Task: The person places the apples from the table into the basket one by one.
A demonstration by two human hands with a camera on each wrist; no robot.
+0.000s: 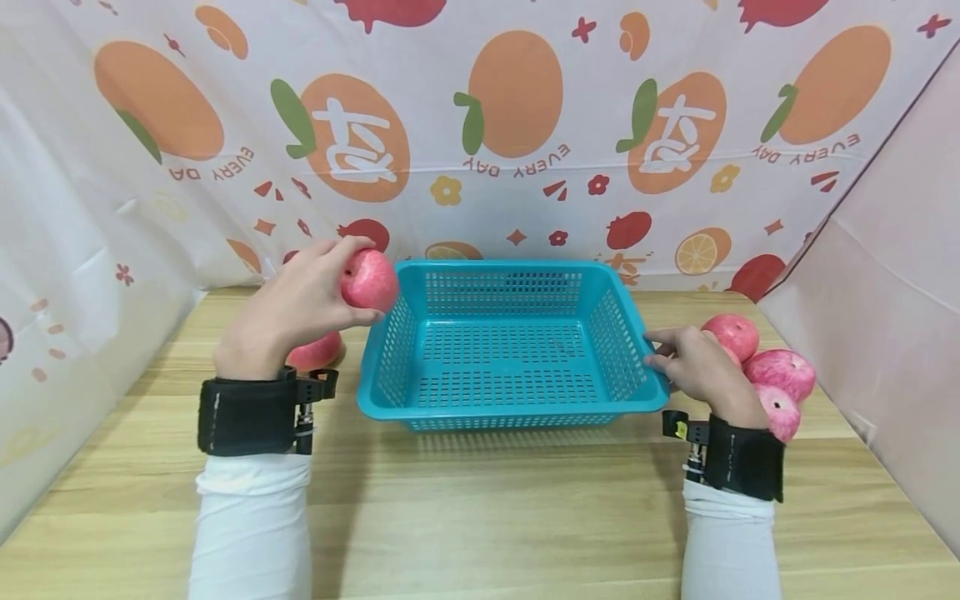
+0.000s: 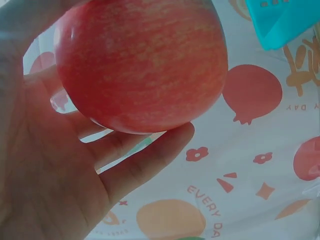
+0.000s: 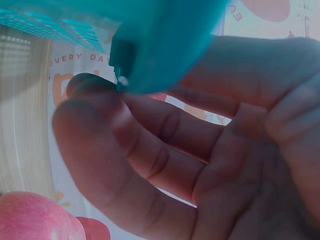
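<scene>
In the head view a blue-green plastic basket with perforated walls stands on the table, its inside bare. My left hand holds a red apple by the basket's back left corner, thumb and fingers spread around it. The left wrist view shows that apple large against the fingers. At the basket's right side my right hand grips the rim. Close up in the right wrist view, the rim lies between the thumb side and the curled fingers.
Another apple lies on the table below my left hand, partly hidden by it. Several apples are grouped right of my right hand. A fruit-printed cloth hangs behind the wooden table; pale walls flank it.
</scene>
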